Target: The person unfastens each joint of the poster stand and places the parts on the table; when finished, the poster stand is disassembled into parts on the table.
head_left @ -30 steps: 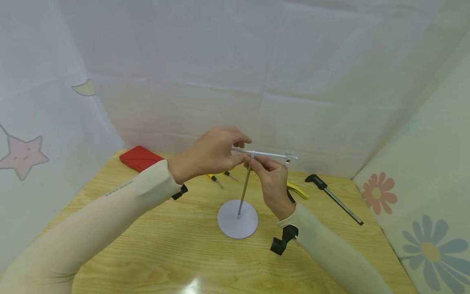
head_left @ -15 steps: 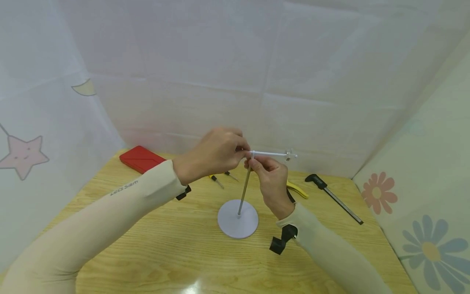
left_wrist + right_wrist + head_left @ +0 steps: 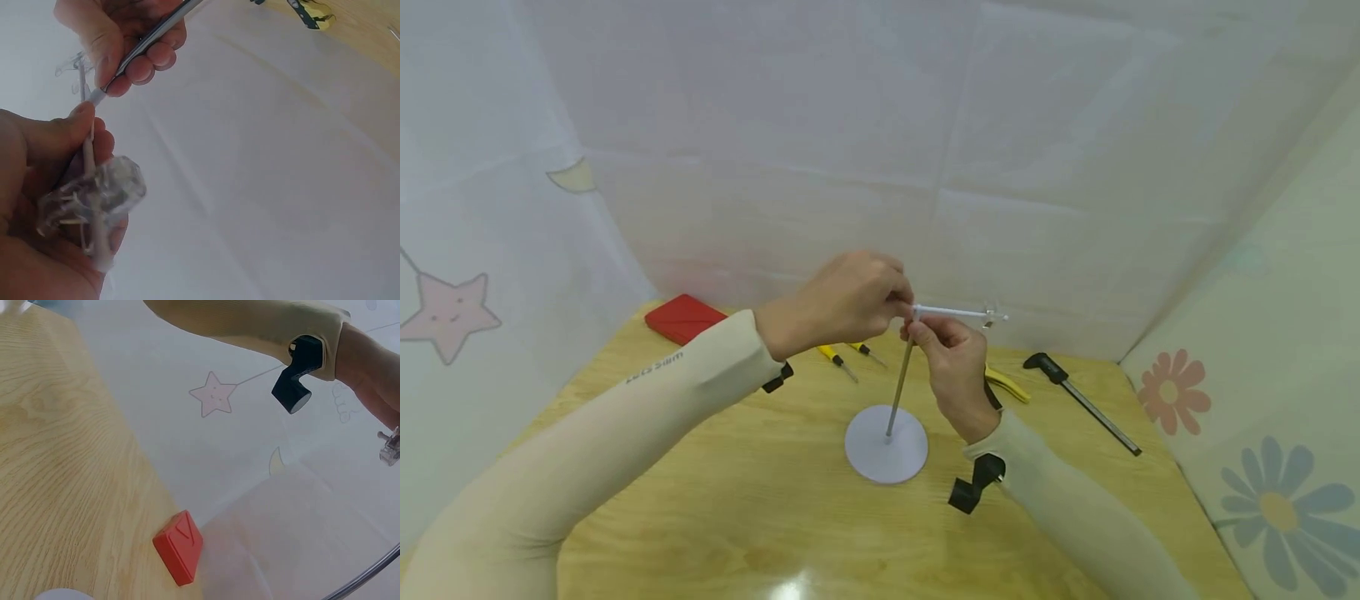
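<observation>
stand base (image 3: 886, 455) mid-table, case (image 3: 686, 318) behind-left, screwdrivers (image 3: 850, 357) behind, pliers (image 3: 1009, 387) and caliper (image 3: 1081, 403) right

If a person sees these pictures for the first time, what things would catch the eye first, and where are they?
At the centre, the left hand and the right hand meet above the wooden table, pinching a thin white crossbar on top of a slanted rod that stands on a round white base. A red case lies at the far left of the table. Yellow-handled tools lie behind the hands.
</observation>
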